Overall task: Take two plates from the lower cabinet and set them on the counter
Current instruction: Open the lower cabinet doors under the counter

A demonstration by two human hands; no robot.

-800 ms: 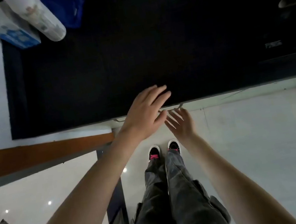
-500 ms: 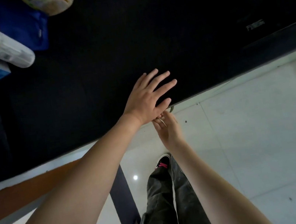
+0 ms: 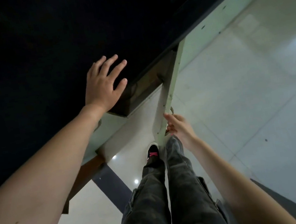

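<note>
no plates are visible; they are presumably inside the lower cabinet, whose interior shows only as a dark brown gap (image 3: 140,91) under the counter edge. the pale green cabinet door (image 3: 168,97) stands partly open, seen almost edge-on, its long axis running from the hinge side near the counter down toward the person's feet, the free edge pointing at the viewer. the right hand (image 3: 177,126) has its fingers curled around the metal loop handle (image 3: 171,110) on the door's outer face. the left hand (image 3: 103,86) lies flat on the black counter top (image 3: 47,60), fingers spread, holding nothing. to do this step well, the door should likely swing wider, clear of the dark grey trousers (image 3: 168,195) and the black shoe with pink laces (image 3: 152,150), before the person crouches to reach in. glossy white floor tiles (image 3: 247,96) surround the scene.
</note>
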